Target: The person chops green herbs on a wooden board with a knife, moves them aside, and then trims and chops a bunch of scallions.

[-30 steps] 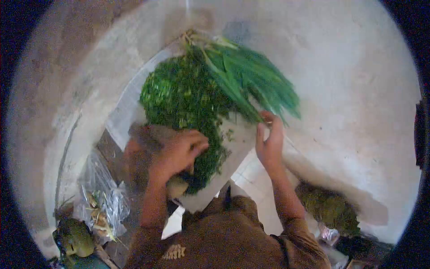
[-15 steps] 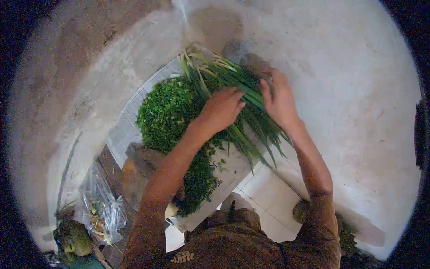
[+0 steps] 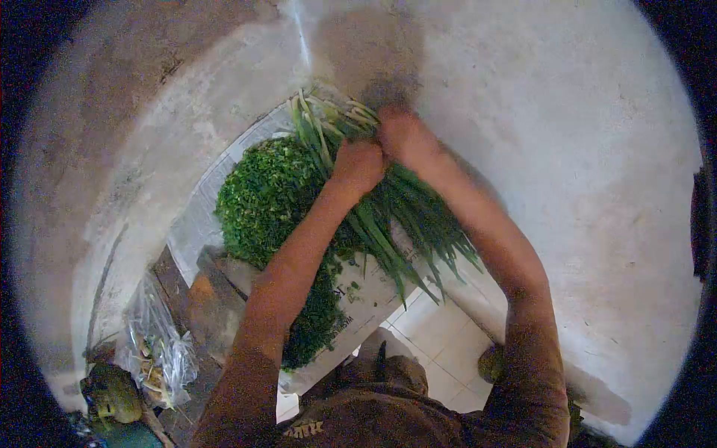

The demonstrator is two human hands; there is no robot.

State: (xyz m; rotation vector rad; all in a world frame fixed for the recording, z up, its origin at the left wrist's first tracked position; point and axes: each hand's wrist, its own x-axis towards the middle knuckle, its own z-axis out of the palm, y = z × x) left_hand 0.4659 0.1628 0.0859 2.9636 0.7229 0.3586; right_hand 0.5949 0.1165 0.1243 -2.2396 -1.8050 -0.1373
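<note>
A bundle of long green onions [image 3: 426, 216] lies across the far right part of a printed sack or sheet [image 3: 373, 299], pale root ends pointing away and leaf tips toward me. My left hand [image 3: 360, 164] is closed around stalks near their pale ends. Just to its right, my right hand [image 3: 407, 136] bends over the same stalks with fingers curled in; its fingertips are partly hidden. A large heap of finely chopped greens [image 3: 265, 198] sits left of the bundle, and more chopped greens [image 3: 314, 328] spread closer to my body.
A clear plastic bag [image 3: 160, 358] with scraps lies on dark wooden planks [image 3: 170, 280] at lower left. Beside it stands a greenish-brown rounded object [image 3: 112, 396]. Bare walls [image 3: 582, 172] meet at a corner behind the sheet. Tiled floor [image 3: 441, 336] shows below its right edge.
My right hand has moved left and inward from the bundle's right side, now meeting my left hand. My left hand has closed on the stalks. The view has shifted slightly.
</note>
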